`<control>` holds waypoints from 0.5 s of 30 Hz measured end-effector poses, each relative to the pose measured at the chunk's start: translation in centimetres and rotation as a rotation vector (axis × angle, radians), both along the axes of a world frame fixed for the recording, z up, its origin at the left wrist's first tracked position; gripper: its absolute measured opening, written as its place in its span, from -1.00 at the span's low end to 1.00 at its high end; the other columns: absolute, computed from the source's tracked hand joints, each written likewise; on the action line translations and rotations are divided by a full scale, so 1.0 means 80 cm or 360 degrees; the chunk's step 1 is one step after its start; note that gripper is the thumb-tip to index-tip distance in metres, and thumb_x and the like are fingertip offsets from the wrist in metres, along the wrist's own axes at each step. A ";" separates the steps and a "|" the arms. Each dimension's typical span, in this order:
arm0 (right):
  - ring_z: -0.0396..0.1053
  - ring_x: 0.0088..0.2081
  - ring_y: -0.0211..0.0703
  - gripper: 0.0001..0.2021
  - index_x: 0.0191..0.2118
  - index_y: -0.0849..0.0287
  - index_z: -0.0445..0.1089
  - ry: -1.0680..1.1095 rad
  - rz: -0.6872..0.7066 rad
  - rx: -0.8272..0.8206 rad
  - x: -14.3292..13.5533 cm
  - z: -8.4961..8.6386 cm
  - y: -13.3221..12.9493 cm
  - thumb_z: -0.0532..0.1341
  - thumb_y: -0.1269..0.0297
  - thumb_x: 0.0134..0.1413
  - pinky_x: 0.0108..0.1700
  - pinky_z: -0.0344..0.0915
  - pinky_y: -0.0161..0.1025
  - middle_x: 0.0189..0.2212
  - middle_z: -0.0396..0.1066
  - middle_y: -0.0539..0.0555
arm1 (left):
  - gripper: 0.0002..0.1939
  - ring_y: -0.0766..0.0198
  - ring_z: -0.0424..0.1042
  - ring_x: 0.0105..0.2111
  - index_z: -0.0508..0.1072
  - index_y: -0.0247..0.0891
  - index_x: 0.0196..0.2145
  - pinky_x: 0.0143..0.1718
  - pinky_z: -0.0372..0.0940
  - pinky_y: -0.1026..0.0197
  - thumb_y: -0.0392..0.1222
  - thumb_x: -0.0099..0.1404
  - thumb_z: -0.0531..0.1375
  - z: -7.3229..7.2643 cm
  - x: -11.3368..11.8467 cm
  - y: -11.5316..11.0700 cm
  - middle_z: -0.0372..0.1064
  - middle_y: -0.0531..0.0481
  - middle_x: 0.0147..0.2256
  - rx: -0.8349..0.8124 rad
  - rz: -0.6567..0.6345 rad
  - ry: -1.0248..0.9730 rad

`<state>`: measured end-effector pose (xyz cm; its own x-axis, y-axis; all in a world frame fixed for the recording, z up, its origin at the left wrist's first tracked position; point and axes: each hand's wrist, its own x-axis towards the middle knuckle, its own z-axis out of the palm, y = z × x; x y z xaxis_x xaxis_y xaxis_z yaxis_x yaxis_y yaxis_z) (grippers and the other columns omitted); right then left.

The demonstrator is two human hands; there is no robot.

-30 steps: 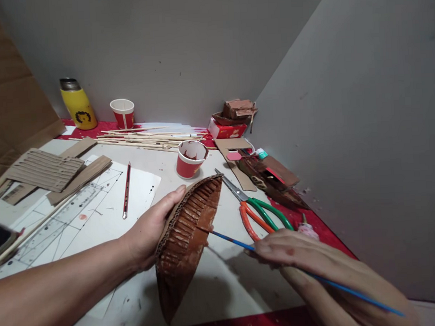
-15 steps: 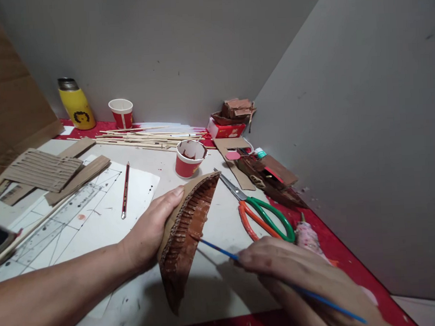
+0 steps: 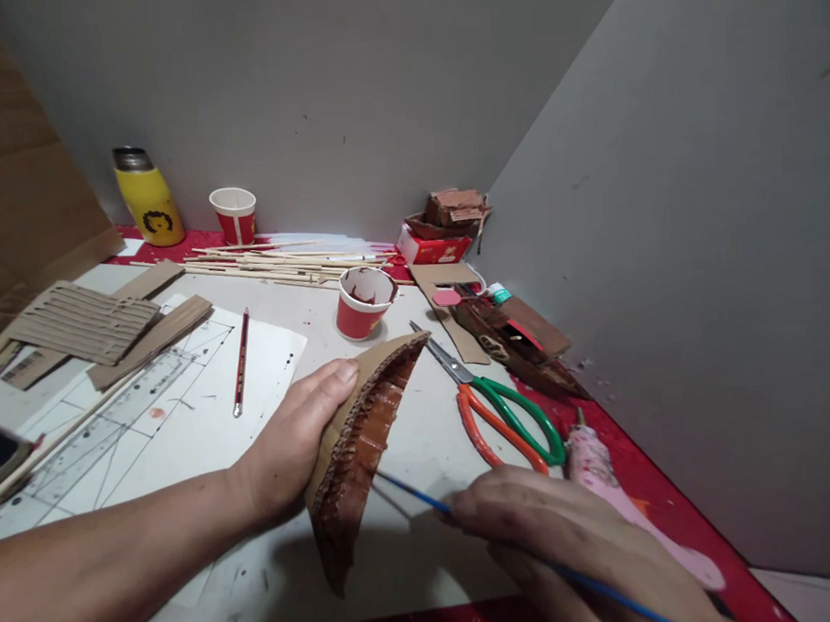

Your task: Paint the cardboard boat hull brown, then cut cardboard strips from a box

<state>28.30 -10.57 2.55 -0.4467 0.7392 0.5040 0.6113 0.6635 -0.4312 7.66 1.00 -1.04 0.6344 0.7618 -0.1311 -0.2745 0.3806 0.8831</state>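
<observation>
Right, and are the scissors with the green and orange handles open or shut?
Nearly shut: the scissors' blades lie close together towards the tips, though the green and orange handles stand apart.

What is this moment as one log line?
left hand: holds cardboard hull | right hand: brush at hull's brown inside

Dim overall | soft shadows below | right fingers [image 3: 465, 506] slightly blurred

We list one boat-shaped cardboard piece [image 3: 361, 442], tan outside, ribbed and glossy brown inside, tilted above the white tabletop [image 3: 426, 567]. We list one slim blue paintbrush [image 3: 421, 496], slanting, tip at the brown side.
</observation>
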 end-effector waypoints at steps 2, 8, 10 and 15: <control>0.58 -0.24 -0.15 -0.68 0.02 0.21 0.38 0.0033 -0.0006 0.0020 0.003 0.000 -0.003 0.08 0.59 0.21 -0.24 0.53 -0.35 -0.29 0.59 0.14 | -0.65 0.10 0.43 -0.06 0.52 -0.18 -0.07 0.04 0.25 0.08 0.07 0.41 0.10 0.001 0.001 0.000 0.54 -0.07 -0.18 0.0042 0.0027 0.0002; 0.59 -0.19 -0.14 -0.68 -0.01 0.10 0.40 -0.0022 -0.0359 0.0115 0.017 0.004 -0.010 0.14 0.56 0.19 -0.07 0.55 -0.26 -0.22 0.59 0.08 | -0.65 0.11 0.41 -0.05 0.52 -0.18 -0.11 0.06 0.22 0.08 0.09 0.40 0.10 0.001 0.002 0.000 0.50 -0.07 -0.07 0.0049 0.0054 0.0026; 0.59 -0.22 -0.17 -0.68 -0.01 0.13 0.39 -0.0079 -0.0236 0.0116 0.017 0.006 -0.007 0.13 0.57 0.19 -0.11 0.55 -0.31 -0.25 0.60 0.08 | -0.65 0.13 0.43 -0.11 0.52 -0.19 -0.13 -0.02 0.27 0.10 0.10 0.40 0.10 0.001 0.002 0.000 0.51 -0.08 -0.09 0.0037 0.0066 0.0022; 0.60 -0.24 -0.13 -0.66 0.01 0.13 0.37 -0.0160 -0.0115 0.0097 0.015 0.002 -0.005 0.11 0.58 0.17 -0.18 0.56 -0.30 -0.27 0.61 0.09 | -0.64 0.15 0.44 -0.18 0.52 -0.20 -0.15 -0.10 0.29 0.12 0.12 0.39 0.11 0.001 0.003 0.000 0.53 -0.08 -0.14 0.0054 0.0077 -0.0011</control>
